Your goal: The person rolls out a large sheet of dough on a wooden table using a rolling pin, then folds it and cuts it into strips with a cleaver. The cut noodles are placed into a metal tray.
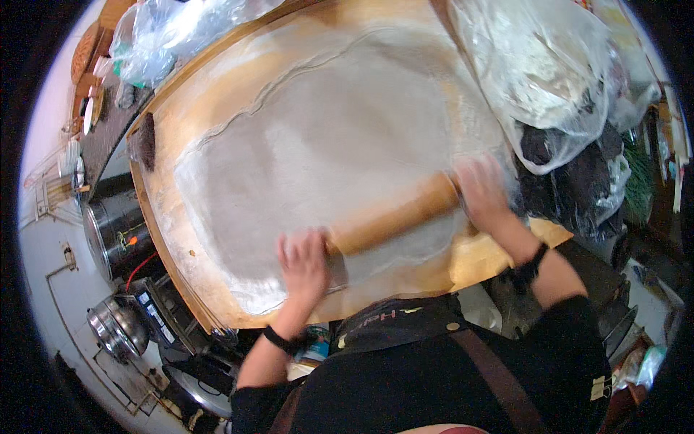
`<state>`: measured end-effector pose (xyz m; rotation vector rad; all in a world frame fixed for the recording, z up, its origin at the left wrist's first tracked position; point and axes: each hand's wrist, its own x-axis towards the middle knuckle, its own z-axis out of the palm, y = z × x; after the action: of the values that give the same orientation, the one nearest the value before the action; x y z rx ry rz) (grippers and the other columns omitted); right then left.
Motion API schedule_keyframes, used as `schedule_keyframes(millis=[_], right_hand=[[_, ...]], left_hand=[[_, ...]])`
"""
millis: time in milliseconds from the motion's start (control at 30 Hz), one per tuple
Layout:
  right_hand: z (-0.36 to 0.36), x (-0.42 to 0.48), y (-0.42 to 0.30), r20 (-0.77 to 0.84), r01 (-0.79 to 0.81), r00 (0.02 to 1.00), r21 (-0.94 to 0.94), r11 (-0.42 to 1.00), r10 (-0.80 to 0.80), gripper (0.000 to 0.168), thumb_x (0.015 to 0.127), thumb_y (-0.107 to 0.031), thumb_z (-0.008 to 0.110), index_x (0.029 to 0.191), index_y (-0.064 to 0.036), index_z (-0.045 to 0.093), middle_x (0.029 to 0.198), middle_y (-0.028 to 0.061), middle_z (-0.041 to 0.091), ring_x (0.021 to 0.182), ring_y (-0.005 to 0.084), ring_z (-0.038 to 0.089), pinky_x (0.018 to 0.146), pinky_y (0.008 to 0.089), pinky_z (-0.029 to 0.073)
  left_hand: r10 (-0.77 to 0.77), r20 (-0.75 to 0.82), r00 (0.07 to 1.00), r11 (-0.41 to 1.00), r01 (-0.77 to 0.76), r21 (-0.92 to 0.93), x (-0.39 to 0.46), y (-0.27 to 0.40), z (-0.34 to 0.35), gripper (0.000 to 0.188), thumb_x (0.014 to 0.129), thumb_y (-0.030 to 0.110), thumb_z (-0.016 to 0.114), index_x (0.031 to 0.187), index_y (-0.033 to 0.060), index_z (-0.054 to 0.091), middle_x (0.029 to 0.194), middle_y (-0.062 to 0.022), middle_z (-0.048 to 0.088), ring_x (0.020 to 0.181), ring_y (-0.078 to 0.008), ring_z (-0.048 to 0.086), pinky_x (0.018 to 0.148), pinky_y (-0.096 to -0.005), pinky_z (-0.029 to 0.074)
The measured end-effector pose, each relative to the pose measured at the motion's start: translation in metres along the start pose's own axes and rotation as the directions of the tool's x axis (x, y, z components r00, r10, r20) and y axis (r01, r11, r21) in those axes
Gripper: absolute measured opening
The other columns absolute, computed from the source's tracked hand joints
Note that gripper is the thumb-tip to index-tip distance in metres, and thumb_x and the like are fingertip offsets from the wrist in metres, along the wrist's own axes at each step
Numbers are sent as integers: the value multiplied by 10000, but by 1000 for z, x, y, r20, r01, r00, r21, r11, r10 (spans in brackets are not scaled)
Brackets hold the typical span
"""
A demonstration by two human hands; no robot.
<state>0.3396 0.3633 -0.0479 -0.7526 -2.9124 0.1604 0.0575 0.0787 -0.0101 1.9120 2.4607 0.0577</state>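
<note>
A large thin sheet of greyish dough (pixel 303 146), dusted with white flour, covers most of a wooden board (pixel 190 252). Across the part of the dough closer to me lies a thick wooden rolling pin (pixel 396 217), set at a slant. My left hand (pixel 304 257) is at the pin's left end and my right hand (pixel 482 182) at its right end; both are blurred. The handles are mostly hidden by the fingers, so I cannot tell how closely they are gripped.
Clear plastic bags (pixel 547 70) with pale contents sit at the upper right, and another plastic bag (pixel 179 38) at the upper left. A dark brush-like block (pixel 146 142) rests on the board's left edge. Steel pots (pixel 116 328) stand at the lower left.
</note>
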Motion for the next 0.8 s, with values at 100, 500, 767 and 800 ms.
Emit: schedule_keyframes(millis=[100,500,767,800], right_hand=[[7,121,10,-104,-23,994,-56,998,17,417,806,-45,532,1221,-40,566,1281,195,513,1201,435,455,1072,553,349],[-60,-92,-36,162,-208,969,130,970,186,402,685,-44,694,1081,-76,639,1107,107,615,1119,324,532,985,477,383],[-80,-113,-110,181,-351,934,282,893,309,456,604,-169,800,1004,-74,602,919,79,588,925,305,553,792,421,427],[-74,-110,-122,163,-318,946,292,902,281,480,610,-188,776,1032,-58,588,914,100,586,905,315,560,773,436,440]], left_hand=[[-110,-137,984,987,125,104,98,-35,4,417,837,86,538,1253,72,545,1145,-107,573,1134,-293,517,1109,-513,308],[21,78,997,992,-11,-124,7,47,-26,275,706,68,620,966,153,636,924,-18,613,1005,-240,563,949,-425,346],[310,-92,946,948,-314,-41,79,-2,-54,228,724,19,620,899,162,595,902,8,580,1041,-222,544,1075,-483,281],[341,-75,937,938,-344,-38,85,-15,-57,224,728,23,628,902,161,595,900,9,580,1043,-221,545,1072,-482,291]])
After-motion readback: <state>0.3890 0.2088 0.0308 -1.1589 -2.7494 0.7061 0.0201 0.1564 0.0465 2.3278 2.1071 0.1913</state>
